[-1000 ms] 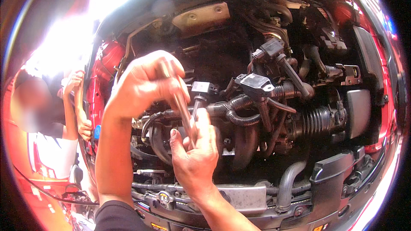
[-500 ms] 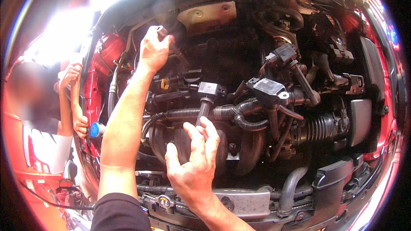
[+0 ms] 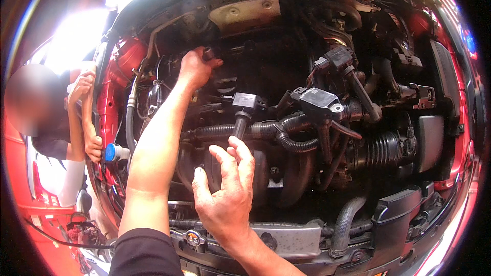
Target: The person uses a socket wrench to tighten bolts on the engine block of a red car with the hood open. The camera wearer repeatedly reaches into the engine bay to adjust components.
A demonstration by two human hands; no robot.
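My left hand (image 3: 196,70) reaches deep over the dark engine with its fingers closed round a dark cylindrical piece (image 3: 208,54). Only the round end of that piece shows above the fist; its kind is unclear. Palm up and fingers spread, my right hand (image 3: 227,189) holds nothing. Its fingertips are just below the stem of a black ignition coil (image 3: 246,102) with a pale label. Two more ignition coils lie to the right: one with a silvery-grey top (image 3: 320,100), another (image 3: 339,59) with its long stem pointing down and right.
A ribbed hose (image 3: 220,132) crosses the engine, and a black air intake duct (image 3: 381,152) sits at the right. A blue-capped filler neck (image 3: 115,153) stands by the left red fender. Another person's hands (image 3: 93,148) grip that edge. The radiator cap (image 3: 194,237) is in front.
My left hand has moved a little right and down, and turned so that the dark end of the held piece shows. My right hand stays spread, almost where it was.
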